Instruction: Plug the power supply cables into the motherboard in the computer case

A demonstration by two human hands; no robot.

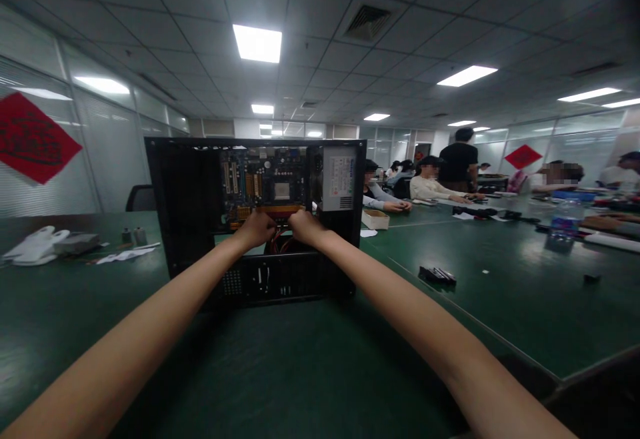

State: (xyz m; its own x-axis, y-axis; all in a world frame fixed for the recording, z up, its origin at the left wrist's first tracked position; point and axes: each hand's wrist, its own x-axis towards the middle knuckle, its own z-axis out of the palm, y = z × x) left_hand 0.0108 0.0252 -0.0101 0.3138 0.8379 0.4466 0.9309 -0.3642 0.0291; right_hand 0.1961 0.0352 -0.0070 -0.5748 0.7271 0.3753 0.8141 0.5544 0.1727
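An open black computer case stands upright on the green table. Inside it is a motherboard with slots and a square silver chip, and a power supply sits at the upper right. My left hand is closed at the lower edge of the board, near the orange slots. Just to the right, my right hand is closed by a red and orange strip that spans between both hands. Red and black cables hang below. What the fingertips grip is too small to name.
On the green table, a grey box and white items lie left. A small black part, an open carton and a water bottle are right. Several people sit or stand beyond.
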